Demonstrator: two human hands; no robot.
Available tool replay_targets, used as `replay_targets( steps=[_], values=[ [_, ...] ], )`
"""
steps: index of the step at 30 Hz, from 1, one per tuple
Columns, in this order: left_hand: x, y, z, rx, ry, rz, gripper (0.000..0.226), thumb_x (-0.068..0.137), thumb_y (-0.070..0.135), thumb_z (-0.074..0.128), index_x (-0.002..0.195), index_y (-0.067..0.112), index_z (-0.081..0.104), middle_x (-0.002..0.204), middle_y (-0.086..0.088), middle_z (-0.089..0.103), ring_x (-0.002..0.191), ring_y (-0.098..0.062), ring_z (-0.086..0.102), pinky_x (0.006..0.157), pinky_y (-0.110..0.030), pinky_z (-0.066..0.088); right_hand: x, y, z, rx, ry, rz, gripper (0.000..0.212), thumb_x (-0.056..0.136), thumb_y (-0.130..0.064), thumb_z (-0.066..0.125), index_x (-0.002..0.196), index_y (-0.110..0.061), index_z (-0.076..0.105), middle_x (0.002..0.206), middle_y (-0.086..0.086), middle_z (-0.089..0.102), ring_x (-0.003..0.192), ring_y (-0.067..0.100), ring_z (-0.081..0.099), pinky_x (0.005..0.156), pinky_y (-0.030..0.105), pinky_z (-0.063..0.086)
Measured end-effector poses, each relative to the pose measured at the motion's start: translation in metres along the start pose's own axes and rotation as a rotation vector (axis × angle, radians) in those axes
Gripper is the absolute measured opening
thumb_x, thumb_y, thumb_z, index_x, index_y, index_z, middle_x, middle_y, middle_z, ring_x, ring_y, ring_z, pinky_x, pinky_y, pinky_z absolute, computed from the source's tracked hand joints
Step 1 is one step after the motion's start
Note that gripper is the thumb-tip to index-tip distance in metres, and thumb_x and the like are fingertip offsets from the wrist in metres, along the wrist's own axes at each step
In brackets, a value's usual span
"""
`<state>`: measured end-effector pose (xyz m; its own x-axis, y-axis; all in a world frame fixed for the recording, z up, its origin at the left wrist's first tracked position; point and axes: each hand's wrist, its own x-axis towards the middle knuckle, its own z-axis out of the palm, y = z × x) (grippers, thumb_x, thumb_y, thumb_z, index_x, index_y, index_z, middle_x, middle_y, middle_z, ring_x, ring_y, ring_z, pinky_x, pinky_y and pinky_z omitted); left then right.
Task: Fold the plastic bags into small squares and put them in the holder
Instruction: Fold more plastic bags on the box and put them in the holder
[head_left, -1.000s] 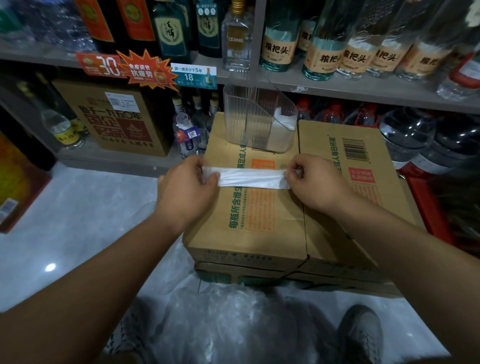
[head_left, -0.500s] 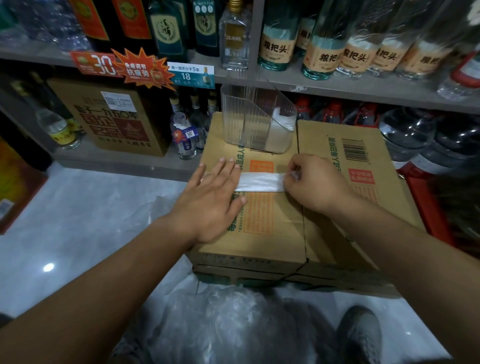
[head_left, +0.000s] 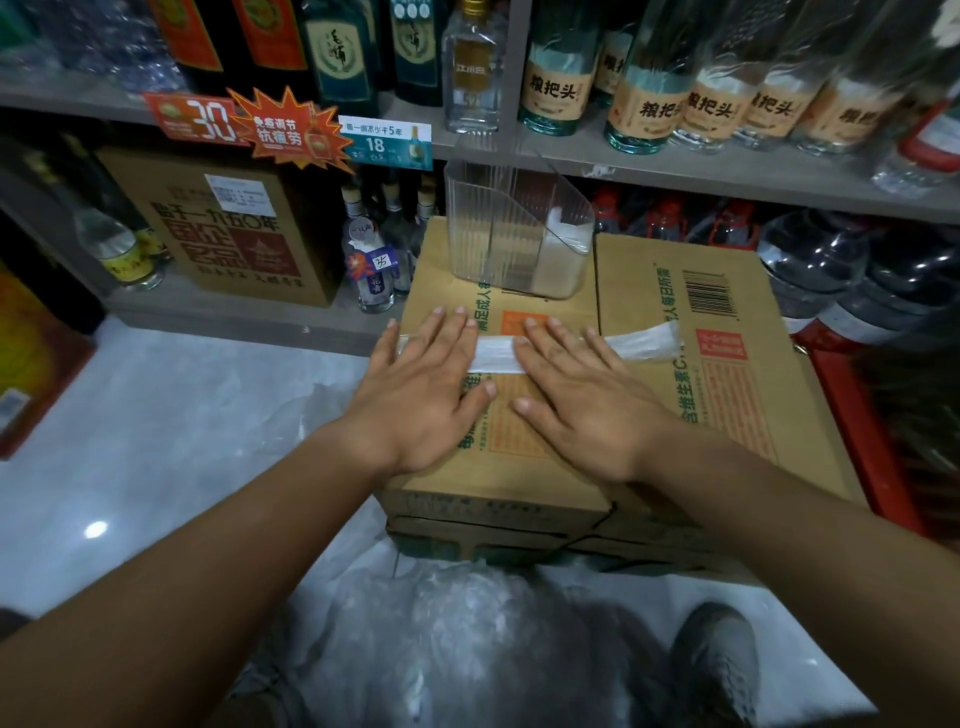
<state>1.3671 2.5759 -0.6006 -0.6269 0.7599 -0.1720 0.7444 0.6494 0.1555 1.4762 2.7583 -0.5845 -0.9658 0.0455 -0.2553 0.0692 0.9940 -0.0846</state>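
A white plastic bag folded into a long narrow strip lies across the top of two cardboard boxes. My left hand lies flat on the strip's left part, fingers straight. Flat beside it, my right hand presses the strip's middle; the right end of the strip sticks out past its fingers. A clear ribbed plastic holder stands at the back of the left box, with folded white bags in its right compartment.
Shelves with liquor bottles and a brown carton rise behind the boxes. A heap of loose clear plastic bags lies on the pale floor in front of the boxes, beside a grey shoe. Large water bottles sit at right.
Both hands went from pinching the strip's ends to lying flat on it. The right hand slid left toward the middle, uncovering the strip's right end.
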Motion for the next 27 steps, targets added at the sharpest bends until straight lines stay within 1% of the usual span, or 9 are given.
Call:
replay_targets(
  steps=[8, 12, 15, 18, 20, 22, 24, 25, 27],
  values=[
    [-0.033, 0.003, -0.006, -0.093, -0.024, -0.063, 0.074, 0.101, 0.061, 0.013, 0.163, 0.022, -0.002, 0.17, 0.005, -0.012, 0.155, -0.011, -0.015, 0.125, -0.043, 0.002, -0.025, -0.024, -0.003, 0.029, -0.049, 0.015, 0.073, 0.102, -0.061, 0.012, 0.161, -0.023, -0.006, 0.167, -0.003, -0.017, 0.153, 0.015, -0.019, 0.125, 0.039, -0.008],
    [-0.06, -0.001, -0.008, -0.189, 0.131, -0.066, 0.064, 0.101, 0.057, 0.022, 0.154, 0.024, 0.036, 0.164, 0.002, 0.025, 0.15, -0.018, 0.018, 0.117, -0.041, 0.024, -0.045, -0.039, 0.0, 0.046, -0.077, -0.009, 0.075, 0.102, -0.062, 0.014, 0.161, -0.022, -0.008, 0.167, -0.004, -0.018, 0.153, 0.014, -0.02, 0.126, 0.041, -0.006],
    [-0.07, -0.01, -0.006, -0.424, 0.297, -0.174, 0.045, 0.098, 0.05, 0.052, 0.131, 0.021, 0.061, 0.133, 0.0, 0.052, 0.125, -0.021, 0.045, 0.102, -0.033, 0.037, -0.053, -0.044, 0.003, 0.053, -0.073, -0.032, 0.074, 0.102, -0.062, 0.016, 0.161, -0.023, -0.008, 0.168, -0.004, -0.016, 0.153, 0.014, -0.018, 0.126, 0.04, -0.006],
    [-0.07, -0.018, -0.007, -0.811, 0.286, -0.434, 0.03, 0.09, 0.031, 0.074, 0.114, 0.017, 0.064, 0.105, 0.0, 0.062, 0.093, -0.016, 0.062, 0.079, -0.028, 0.049, -0.054, -0.046, 0.004, 0.079, -0.045, -0.028, 0.073, 0.102, -0.061, 0.017, 0.161, -0.021, -0.001, 0.169, -0.002, -0.012, 0.154, 0.013, -0.016, 0.126, 0.038, -0.008],
    [-0.067, -0.023, -0.01, -1.067, 0.234, -0.557, 0.029, 0.087, 0.021, 0.079, 0.111, 0.012, 0.065, 0.1, -0.012, 0.068, 0.085, -0.022, 0.067, 0.074, -0.033, 0.054, -0.054, -0.048, 0.004, 0.083, -0.03, -0.025, 0.073, 0.1, -0.062, 0.014, 0.16, -0.02, 0.007, 0.168, 0.0, -0.014, 0.153, 0.013, -0.019, 0.125, 0.039, -0.01],
    [-0.066, -0.028, -0.015, -1.194, 0.195, -0.611, 0.027, 0.087, 0.013, 0.079, 0.111, 0.008, 0.067, 0.102, -0.019, 0.07, 0.081, -0.023, 0.066, 0.07, -0.033, 0.057, -0.055, -0.053, 0.004, 0.072, 0.028, -0.033, 0.075, 0.095, -0.064, 0.008, 0.155, -0.021, 0.021, 0.168, 0.003, -0.014, 0.153, 0.016, -0.019, 0.125, 0.043, -0.01],
    [-0.066, -0.029, -0.021, -1.23, 0.158, -0.605, 0.022, 0.089, 0.011, 0.076, 0.109, 0.005, 0.07, 0.094, -0.014, 0.071, 0.073, -0.017, 0.063, 0.061, -0.026, 0.054, -0.056, -0.06, 0.004, 0.065, 0.152, -0.051, 0.071, 0.092, -0.064, 0.013, 0.144, -0.024, 0.041, 0.169, 0.007, 0.004, 0.155, 0.022, -0.003, 0.126, 0.047, 0.002],
    [-0.066, -0.029, -0.025, -1.247, 0.147, -0.597, 0.018, 0.09, 0.012, 0.075, 0.106, 0.005, 0.071, 0.089, -0.011, 0.07, 0.068, -0.014, 0.061, 0.056, -0.022, 0.052, -0.056, -0.063, 0.005, 0.071, 0.222, -0.06, 0.066, 0.091, -0.062, 0.021, 0.136, -0.023, 0.049, 0.165, 0.007, 0.02, 0.152, 0.026, 0.012, 0.124, 0.047, 0.014],
    [-0.067, -0.026, -0.031, -1.338, 0.132, -0.575, 0.011, 0.092, 0.01, 0.071, 0.101, 0.004, 0.07, 0.081, -0.011, 0.066, 0.058, -0.01, 0.059, 0.05, -0.018, 0.051, -0.054, -0.069, 0.007, 0.114, 0.339, -0.072, 0.051, 0.091, -0.056, 0.042, 0.125, -0.022, 0.06, 0.143, 0.004, 0.046, 0.132, 0.025, 0.038, 0.107, 0.046, 0.038]
  ],
)
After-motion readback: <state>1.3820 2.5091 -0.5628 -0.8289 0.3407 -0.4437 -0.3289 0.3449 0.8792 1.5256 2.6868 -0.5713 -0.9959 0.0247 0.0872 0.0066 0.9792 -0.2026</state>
